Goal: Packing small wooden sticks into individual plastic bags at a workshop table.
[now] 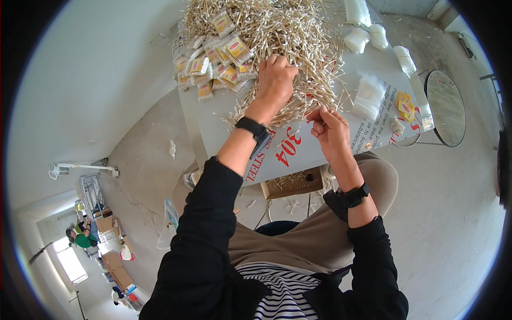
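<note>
A large heap of wooden-stick cotton swabs (298,37) covers the far part of the metal table (314,149). My left hand (276,80) is down on the heap's near side, its fingers curled closed over cotton swabs, fingertips partly hidden. Close to the table's near edge, my right hand (332,128) is closed in a pinch beside the loose swab ends. Whatever lies between its thumb and forefinger is too small to make out. Left of my left hand, filled clear packets of swabs (229,74) with yellow labels lie piled against the heap.
On the right stand clear plastic bags (369,96), yellow labels (405,106) and rolled plastic bundles (356,40). A round stool (447,108) stands beyond the table's right edge. Below the near edge is a cardboard box (293,184) with swabs. Another person (82,234) is far left.
</note>
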The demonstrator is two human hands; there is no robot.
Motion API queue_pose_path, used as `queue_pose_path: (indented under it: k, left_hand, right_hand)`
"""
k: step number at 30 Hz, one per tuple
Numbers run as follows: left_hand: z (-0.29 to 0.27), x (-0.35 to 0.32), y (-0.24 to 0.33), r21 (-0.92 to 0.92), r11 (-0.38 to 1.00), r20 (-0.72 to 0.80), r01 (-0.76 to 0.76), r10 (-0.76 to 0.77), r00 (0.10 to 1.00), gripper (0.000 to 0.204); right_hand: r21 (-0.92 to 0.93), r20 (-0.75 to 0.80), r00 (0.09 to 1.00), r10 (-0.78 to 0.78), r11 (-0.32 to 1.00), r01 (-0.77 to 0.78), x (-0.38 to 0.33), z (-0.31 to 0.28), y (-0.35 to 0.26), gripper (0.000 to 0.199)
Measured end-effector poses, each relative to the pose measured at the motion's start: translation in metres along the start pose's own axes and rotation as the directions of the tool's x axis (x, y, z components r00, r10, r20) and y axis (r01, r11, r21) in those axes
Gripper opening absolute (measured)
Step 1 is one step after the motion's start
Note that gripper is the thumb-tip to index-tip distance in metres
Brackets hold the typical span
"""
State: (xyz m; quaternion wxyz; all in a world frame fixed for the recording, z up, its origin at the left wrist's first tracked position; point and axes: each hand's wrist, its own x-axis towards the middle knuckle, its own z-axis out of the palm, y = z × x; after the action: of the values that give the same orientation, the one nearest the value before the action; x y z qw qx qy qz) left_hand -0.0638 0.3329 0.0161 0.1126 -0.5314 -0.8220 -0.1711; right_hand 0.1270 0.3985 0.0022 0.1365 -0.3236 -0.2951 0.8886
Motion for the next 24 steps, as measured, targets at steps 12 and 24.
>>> queue_pose_path:
  k: [12, 24]
  left_hand:
    - [-0.012, -0.006, -0.007, -0.437, 0.886, -0.112, 0.156, -0.226, 0.968, 0.005]
    - [-0.067, -0.091, 0.082, -0.69, 0.52, 0.326, 0.503, -0.397, 0.858, 0.015]
  right_hand:
    - [0.042, 0.053, 0.998, -0.015, 0.999, 0.013, 0.001, 0.001, -0.001, 0.019]
    - [-0.125, 0.177, 0.981, -0.077, 0.987, 0.1, -0.013, 0.01, 0.017, 0.018]
